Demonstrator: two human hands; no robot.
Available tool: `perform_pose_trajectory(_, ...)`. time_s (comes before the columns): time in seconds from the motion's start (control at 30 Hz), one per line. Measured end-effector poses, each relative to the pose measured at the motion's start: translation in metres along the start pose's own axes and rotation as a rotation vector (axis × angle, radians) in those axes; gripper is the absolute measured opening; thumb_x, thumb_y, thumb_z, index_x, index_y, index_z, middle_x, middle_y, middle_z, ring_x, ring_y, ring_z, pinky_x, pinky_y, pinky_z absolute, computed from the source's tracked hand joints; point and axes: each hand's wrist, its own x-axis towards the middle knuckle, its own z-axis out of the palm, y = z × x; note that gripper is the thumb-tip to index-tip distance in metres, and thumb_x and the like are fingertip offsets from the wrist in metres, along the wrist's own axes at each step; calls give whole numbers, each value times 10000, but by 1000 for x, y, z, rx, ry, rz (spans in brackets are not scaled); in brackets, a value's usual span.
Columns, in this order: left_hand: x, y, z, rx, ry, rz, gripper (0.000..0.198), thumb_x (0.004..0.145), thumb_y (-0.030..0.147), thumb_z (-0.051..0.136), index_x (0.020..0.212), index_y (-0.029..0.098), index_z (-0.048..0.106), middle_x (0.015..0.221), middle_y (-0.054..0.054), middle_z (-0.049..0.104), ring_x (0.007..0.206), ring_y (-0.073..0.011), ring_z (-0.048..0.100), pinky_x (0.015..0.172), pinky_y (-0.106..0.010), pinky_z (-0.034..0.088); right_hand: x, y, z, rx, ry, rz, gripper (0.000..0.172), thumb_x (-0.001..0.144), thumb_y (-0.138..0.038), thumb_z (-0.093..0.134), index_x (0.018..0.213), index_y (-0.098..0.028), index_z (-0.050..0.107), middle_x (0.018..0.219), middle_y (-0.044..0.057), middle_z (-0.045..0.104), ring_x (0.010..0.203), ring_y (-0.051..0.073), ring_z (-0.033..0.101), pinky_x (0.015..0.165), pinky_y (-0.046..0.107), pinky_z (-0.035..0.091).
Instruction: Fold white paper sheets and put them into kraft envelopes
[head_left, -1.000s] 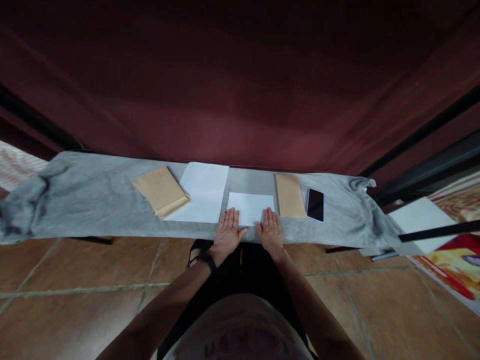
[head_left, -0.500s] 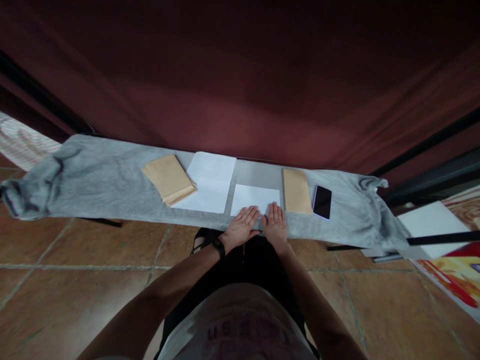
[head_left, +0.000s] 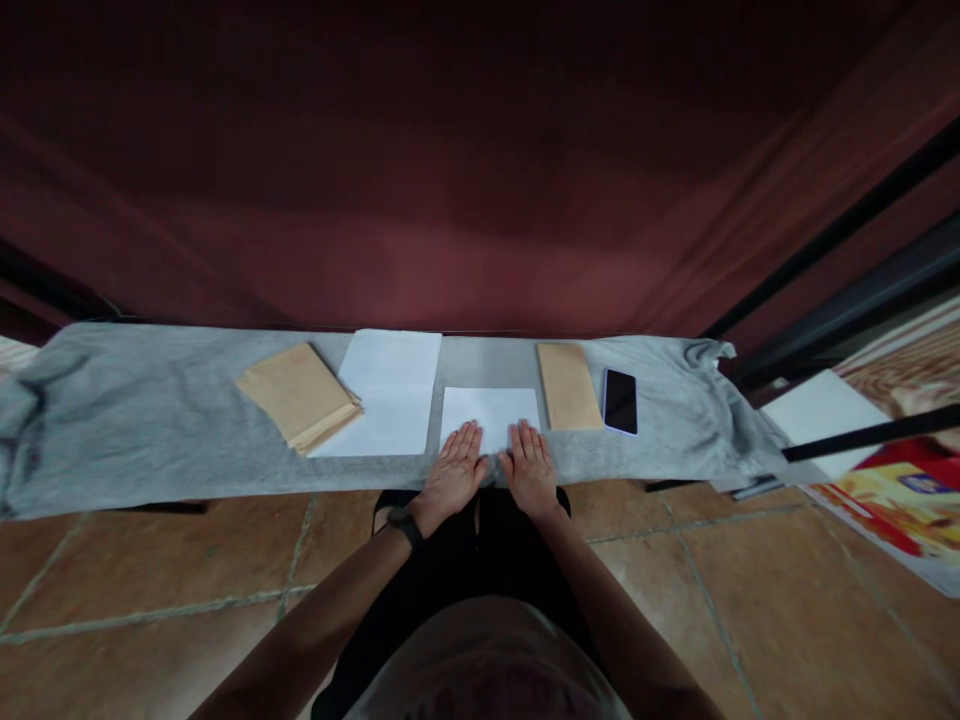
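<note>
My left hand [head_left: 452,469] and my right hand [head_left: 529,464] lie flat and open, side by side, on the near edge of a folded white sheet [head_left: 490,410]. The sheet rests on a narrow table covered with grey cloth [head_left: 150,410]. A black band circles my left wrist. Left of the folded sheet lies a larger white sheet [head_left: 386,390], and beside that a stack of brown envelopes [head_left: 297,394]. To the right of the folded sheet are a single brown envelope [head_left: 568,385] and a black phone [head_left: 620,400].
A dark red curtain [head_left: 480,200] hangs right behind the table. The floor is brown tile [head_left: 150,580]. At the right stand black bars [head_left: 862,435], a white board [head_left: 821,410] and a colourful printed sheet [head_left: 900,500].
Both hands stay flat on the folded sheet; the left hand swung in toward the right one and back a little. The view shifted with my head.
</note>
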Motion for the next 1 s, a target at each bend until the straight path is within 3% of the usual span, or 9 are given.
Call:
perform_pose_trajectory(0.17,25,2,0,12,-1,-151,614,1036,396,268,1531,46,360,1621,-175,328,1533,-262,239,1258,-444,223,-2,5,2,-27,32,15,608,1054,-407,387,1550,-58,343,1602,215,349,1497,299,324,1204,490,287)
perform_pose_trajectory(0.4,72,28,11,-42,-19,-7,607,1041,415,257,1544,91,357,1632,-126,327,1538,-235,231,1262,-444,205,-1,4,4,-54,49,12,553,1031,-321,397,1501,-31,423,1582,217,386,1487,308,342,1204,484,283)
perform_pose_trajectory(0.57,93,19,13,-14,1,-9,615,1038,429,282,1544,87,357,1635,-133,314,1542,-240,218,1265,-457,178,1,3,3,-42,49,26,568,1035,-358,398,1506,-41,422,1569,213,410,1472,306,369,1199,478,290)
perform_pose_trajectory(0.8,99,-6,9,27,17,-87,634,1041,449,263,1560,90,329,1642,-131,289,1544,-253,210,1261,-460,166,1,3,2,-34,90,13,574,1034,-364,423,1511,-47,404,1561,216,424,1471,307,367,1192,488,296)
perform_pose_trajectory(1.0,84,-18,8,36,68,-176,641,1036,410,284,1557,37,311,1633,-176,285,1543,-269,207,1259,-454,174,0,3,1,-11,104,7,586,1034,-355,420,1529,-45,376,1573,223,400,1467,323,370,1187,505,303)
